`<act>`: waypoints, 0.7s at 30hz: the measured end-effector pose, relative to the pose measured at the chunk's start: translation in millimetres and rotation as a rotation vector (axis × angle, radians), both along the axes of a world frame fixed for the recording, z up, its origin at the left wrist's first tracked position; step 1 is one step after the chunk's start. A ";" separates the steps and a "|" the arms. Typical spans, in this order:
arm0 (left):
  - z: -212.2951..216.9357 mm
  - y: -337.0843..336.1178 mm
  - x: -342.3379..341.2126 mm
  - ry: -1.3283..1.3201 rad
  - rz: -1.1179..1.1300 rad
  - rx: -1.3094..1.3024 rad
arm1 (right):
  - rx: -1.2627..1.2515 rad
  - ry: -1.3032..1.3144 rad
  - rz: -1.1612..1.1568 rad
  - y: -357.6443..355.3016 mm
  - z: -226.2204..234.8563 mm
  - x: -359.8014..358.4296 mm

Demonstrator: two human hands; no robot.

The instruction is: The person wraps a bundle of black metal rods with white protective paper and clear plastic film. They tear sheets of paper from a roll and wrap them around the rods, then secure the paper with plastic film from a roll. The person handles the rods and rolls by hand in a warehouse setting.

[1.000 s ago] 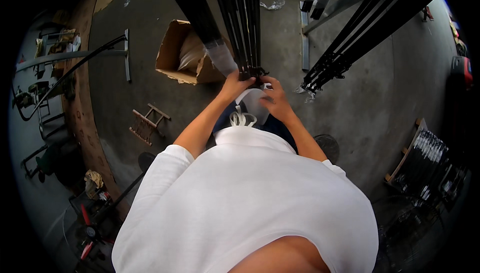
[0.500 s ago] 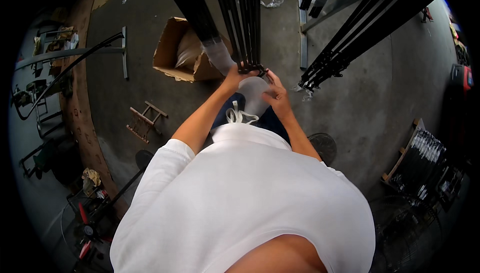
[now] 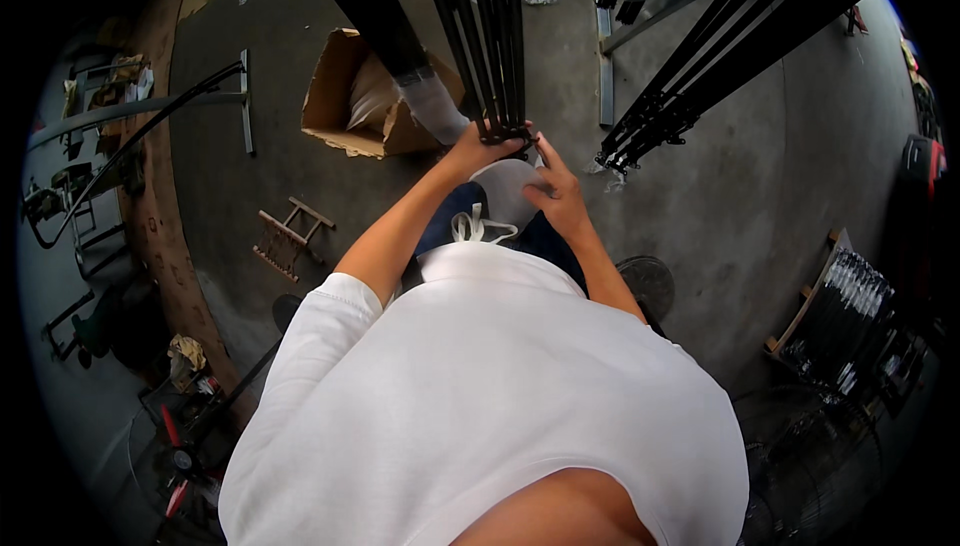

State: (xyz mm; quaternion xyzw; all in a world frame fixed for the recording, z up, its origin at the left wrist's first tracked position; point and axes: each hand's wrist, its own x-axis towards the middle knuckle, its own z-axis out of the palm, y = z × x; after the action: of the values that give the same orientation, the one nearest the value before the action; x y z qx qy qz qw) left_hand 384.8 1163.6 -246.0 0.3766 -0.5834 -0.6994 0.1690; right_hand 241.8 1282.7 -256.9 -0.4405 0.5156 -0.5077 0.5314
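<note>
I look straight down over my white shirt. My left hand [image 3: 478, 151] grips the lower end of a bundle of black metal rods [image 3: 490, 36] that rises toward the camera. Close beside it, my right hand [image 3: 557, 191] holds a white plastic wrap or bag [image 3: 505, 191] just under the rod ends. A white drawstring [image 3: 472, 229] hangs at my waist below both hands. Part of the wrap is hidden by my fingers.
An open cardboard box [image 3: 345, 96] with white wrapping lies on the concrete floor to the left. More black rod bundles [image 3: 700, 66] lean at the right. A small wooden frame [image 3: 290, 238], a round black base [image 3: 648, 284] and a crate of black rods [image 3: 850, 321] sit around me.
Both hands stay at the rod ends; my right hand has shifted slightly lower on the white wrap, and the view has tilted a little.
</note>
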 end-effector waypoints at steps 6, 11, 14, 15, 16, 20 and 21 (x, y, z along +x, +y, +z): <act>1.2 3.1 -5.5 -0.056 0.050 -0.051 | -0.075 0.077 0.005 -1.1 -8.5 -0.6; 2.5 3.7 -7.1 -0.059 0.069 -0.031 | -0.061 0.174 0.089 -9.1 -3.2 -8.9; -10.5 0.4 -4.9 -0.040 0.052 -0.066 | -0.104 0.196 0.099 -12.1 -7.9 -11.7; -13.3 -1.2 -3.3 -0.019 0.044 -0.066 | -0.131 0.211 0.099 -13.9 -9.7 -10.2; -16.2 -2.9 -2.1 0.002 0.036 -0.067 | -0.158 0.226 0.098 -15.0 -10.7 -8.9; -20.8 -7.9 3.1 0.021 0.009 -0.028 | -0.045 0.195 0.172 -15.3 -2.2 -5.0; -17.1 -9.9 1.9 0.034 -0.014 0.011 | -0.034 0.217 0.177 -15.3 -3.2 -6.7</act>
State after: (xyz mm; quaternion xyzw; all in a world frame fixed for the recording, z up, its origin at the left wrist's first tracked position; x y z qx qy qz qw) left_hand 386.7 1153.8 -263.1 0.3616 -0.5792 -0.7100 0.1720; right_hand 235.1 1267.4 -260.1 -0.5455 0.5207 -0.4167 0.5076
